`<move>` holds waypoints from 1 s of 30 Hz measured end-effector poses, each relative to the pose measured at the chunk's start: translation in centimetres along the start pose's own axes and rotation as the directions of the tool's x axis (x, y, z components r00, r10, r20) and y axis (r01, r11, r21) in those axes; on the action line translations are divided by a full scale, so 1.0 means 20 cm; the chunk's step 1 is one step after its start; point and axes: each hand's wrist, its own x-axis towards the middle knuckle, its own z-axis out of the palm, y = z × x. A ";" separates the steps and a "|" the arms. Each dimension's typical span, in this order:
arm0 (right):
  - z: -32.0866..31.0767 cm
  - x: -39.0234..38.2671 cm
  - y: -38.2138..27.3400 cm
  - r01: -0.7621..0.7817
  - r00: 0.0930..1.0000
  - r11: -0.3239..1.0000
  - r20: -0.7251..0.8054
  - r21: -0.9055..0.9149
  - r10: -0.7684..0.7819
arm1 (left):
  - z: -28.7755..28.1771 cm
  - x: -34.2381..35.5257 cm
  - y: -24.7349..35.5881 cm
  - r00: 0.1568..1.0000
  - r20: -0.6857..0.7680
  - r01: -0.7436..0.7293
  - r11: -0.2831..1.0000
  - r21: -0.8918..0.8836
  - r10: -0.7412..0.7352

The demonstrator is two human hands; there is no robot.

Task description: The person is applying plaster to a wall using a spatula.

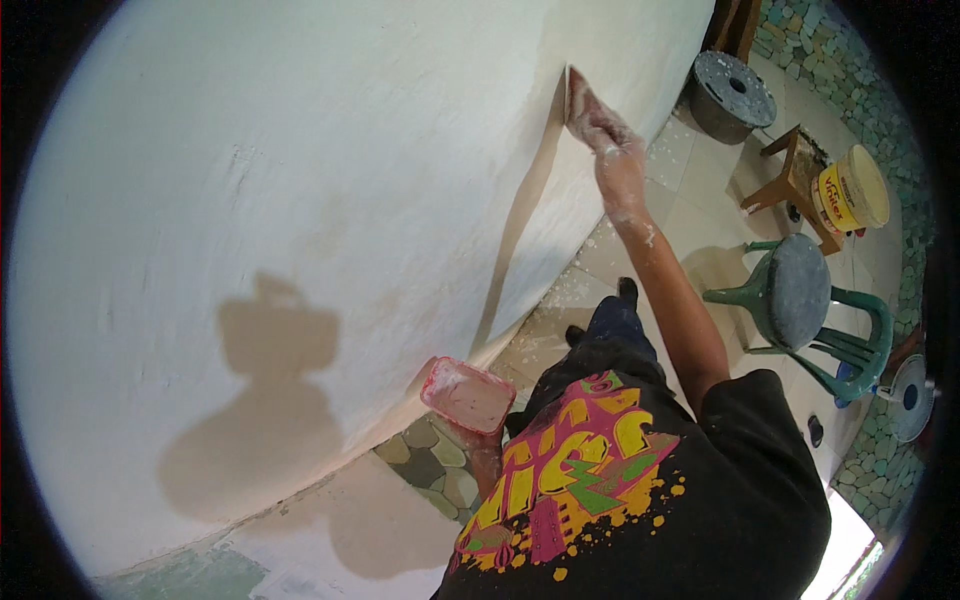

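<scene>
My right hand (612, 140), dusted with white, reaches far forward along the pale wall (400, 150). Its fingers are closed on a thin flat scraper (567, 95), seen nearly edge-on against the wall; its full shape is hidden. Low and close to my body, my left hand (484, 452) grips a red rectangular tub (470, 395) from beneath. Whitish paste coats the inside of the tub. Faint patches and scratch marks show on the wall's surface.
To the right stand a green plastic chair (800, 290) with a dark round seat, a small wooden stool (800, 185), a yellow-and-white bucket (852, 190) and a grey round container (733, 97). White specks dot the tiled floor (660, 195). Shadows fall across the wall.
</scene>
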 end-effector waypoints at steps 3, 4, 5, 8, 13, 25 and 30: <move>0.10 -0.09 -0.05 0.121 0.992 0.959 0.010 -0.255 -0.123 | 0.05 0.00 0.00 0.975 -0.211 -0.078 0.997 -0.003 0.075; 0.12 -0.17 -0.09 0.109 0.994 0.958 0.025 -0.265 -0.106 | 0.06 0.01 0.00 0.975 -0.207 -0.079 0.997 -0.009 0.075; 0.14 -0.27 -0.11 0.055 0.997 0.977 0.067 -0.204 -0.042 | 0.06 0.02 0.01 0.975 -0.195 -0.094 0.994 0.054 0.103; 0.10 -0.47 -0.12 -0.068 0.974 0.995 0.210 -0.069 0.081 | 0.04 0.04 0.02 0.983 -0.171 -0.059 0.994 0.095 0.074; -0.01 -0.42 0.00 -0.107 0.970 0.993 0.224 0.044 0.094 | 0.12 0.11 0.04 0.996 -0.039 0.078 0.996 0.036 -0.077; 0.15 -0.29 -0.28 0.177 0.963 0.973 0.228 -0.146 -0.141 | 0.07 0.09 -0.04 0.992 -0.079 -0.094 0.993 0.072 0.100; 0.10 -0.45 -0.29 0.018 0.875 1.000 0.484 -0.004 -0.014 | 0.01 0.13 -0.01 0.993 -0.116 0.019 0.999 0.049 -0.014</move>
